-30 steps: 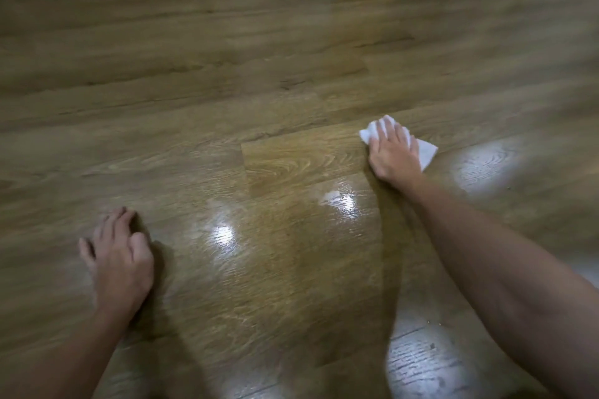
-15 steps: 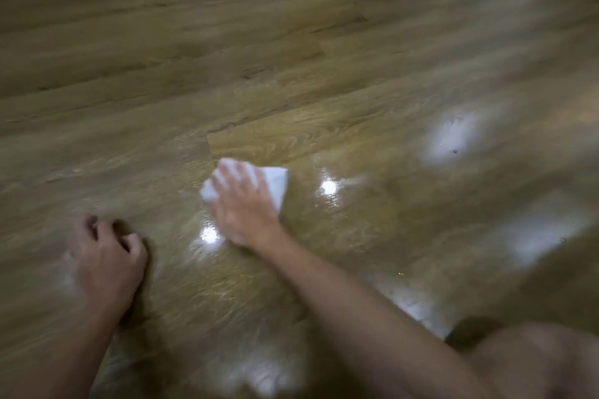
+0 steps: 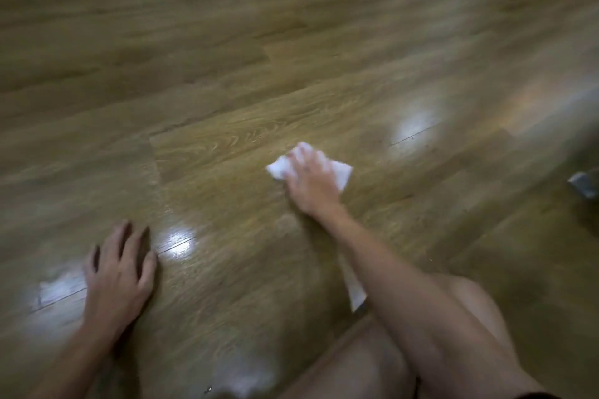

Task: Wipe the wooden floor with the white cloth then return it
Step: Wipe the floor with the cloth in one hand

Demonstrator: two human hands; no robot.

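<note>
— Wood-grain planks fill nearly the whole view: the wooden floor is glossy, with pale glare patches scattered across it. What sits furthest left?

— One of those glare patches, low at the left edge, and just beside it the left hand. It lies palm down on the boards, fingers spread and fairly straight, holding nothing. Its forearm runs down to the bottom left corner.

— And next to it?

— Another bright reflection on a plank seam, just right of the fingertips. Past that is bare floor, then the white cloth, folded into a small pad and lying flat on the planks near the middle of the view.

— Is it being gripped?

— The right hand rests on top of it, palm down, fingers extended over the fabric and pressing it to the floor. Cloth shows on both sides of the hand. The picture is blurred there, so I cannot tell whether the thumb hooks an edge.

— What follows to the right?

— The right forearm slants down from the wrist toward the lower right, crossing over a bare knee. A narrow pale strip on the floor peeks out beside the arm; I cannot tell what it is. A further glare patch lies up and right of the cloth, and a small grey object, too blurred to name, sits at the right edge, well apart from the cloth.
</note>
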